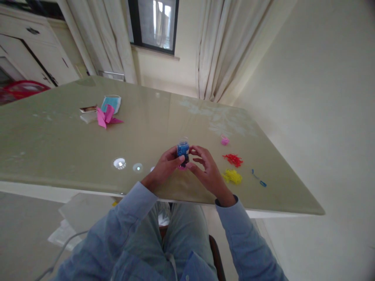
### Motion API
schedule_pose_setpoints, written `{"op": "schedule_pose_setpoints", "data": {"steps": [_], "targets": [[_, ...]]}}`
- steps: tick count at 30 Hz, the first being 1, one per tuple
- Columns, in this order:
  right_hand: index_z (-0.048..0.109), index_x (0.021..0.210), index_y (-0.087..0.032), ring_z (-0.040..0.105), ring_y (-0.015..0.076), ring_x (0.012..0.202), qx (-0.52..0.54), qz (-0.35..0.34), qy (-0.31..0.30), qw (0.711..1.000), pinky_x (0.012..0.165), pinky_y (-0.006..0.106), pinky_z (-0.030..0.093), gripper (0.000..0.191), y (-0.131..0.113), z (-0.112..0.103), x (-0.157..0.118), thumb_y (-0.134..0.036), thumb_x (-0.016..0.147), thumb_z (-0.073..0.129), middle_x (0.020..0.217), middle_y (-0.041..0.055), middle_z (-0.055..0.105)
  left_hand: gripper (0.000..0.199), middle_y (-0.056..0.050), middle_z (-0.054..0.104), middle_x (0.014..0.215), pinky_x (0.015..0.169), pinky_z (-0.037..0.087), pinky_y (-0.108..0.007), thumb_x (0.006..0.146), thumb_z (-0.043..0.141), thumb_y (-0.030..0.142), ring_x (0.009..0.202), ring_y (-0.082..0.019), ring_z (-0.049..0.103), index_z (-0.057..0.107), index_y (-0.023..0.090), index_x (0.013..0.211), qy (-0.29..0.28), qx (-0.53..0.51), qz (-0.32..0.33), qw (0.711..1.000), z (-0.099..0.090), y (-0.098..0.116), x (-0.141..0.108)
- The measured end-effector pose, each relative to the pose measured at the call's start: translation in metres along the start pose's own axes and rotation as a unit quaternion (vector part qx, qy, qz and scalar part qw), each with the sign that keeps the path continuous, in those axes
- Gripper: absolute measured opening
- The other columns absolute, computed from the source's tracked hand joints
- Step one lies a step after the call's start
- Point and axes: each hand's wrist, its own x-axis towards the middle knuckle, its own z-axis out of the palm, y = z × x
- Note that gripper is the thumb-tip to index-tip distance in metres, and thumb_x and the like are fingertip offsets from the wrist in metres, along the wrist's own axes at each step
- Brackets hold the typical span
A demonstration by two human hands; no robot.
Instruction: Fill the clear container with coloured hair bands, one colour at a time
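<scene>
Table [164, 117]: pale green, glossy top. L side, far: pink folded paper [108, 116] w/ blue face mask [111, 104] just behind. R side, far to near: small pink item [224, 140], red pile [233, 160], yellow pile [232, 176]; blue-ended tool [259, 178] lies just R of yellow pile, nearer table's R edge.
</scene>
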Motion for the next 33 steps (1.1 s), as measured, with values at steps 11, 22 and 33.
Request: {"op": "schedule_pose_setpoints", "data": {"steps": [11,22,33], "targets": [[0.061,0.131,-0.021,0.069,0.0208,0.102,0.101,0.028,-0.007,0.995,0.093,0.038,0.056,0.057,0.027,0.025,0.018,-0.037,0.08,0.078,0.119,0.0091,0.071,0.056,-0.01,0.072,0.116,0.086,0.053,-0.034,0.075,0.084,0.045,0.104,-0.025,0.069,0.067,0.021,0.122,-0.029,-0.02,-0.015,0.999,0.001,0.0,-0.001],[0.065,0.12,-0.022,0.066,0.0218,0.1,-0.005,0.008,0.056,0.998,0.085,0.036,0.055,0.045,0.042,0.017,0.016,-0.035,0.078,0.076,0.111,0.0086,0.07,0.028,-0.006,0.069,0.088,0.069,0.048,-0.029,0.079,0.075,0.043,0.076,-0.017,0.061,0.076,0.019,0.094,0.109,0.445,0.097,0.884,-0.034,0.014,-0.021],[0.064,0.121,-0.021,0.066,0.0213,0.098,-0.026,-0.01,0.055,0.998,0.083,0.036,0.054,0.045,0.04,0.018,0.013,-0.032,0.079,0.076,0.11,0.0083,0.07,0.021,-0.01,0.071,0.09,0.083,0.049,-0.036,0.091,0.057,0.019,0.088,-0.025,0.065,0.077,0.021,0.084,-0.019,0.688,0.037,0.724,-0.027,0.022,-0.052]]}}
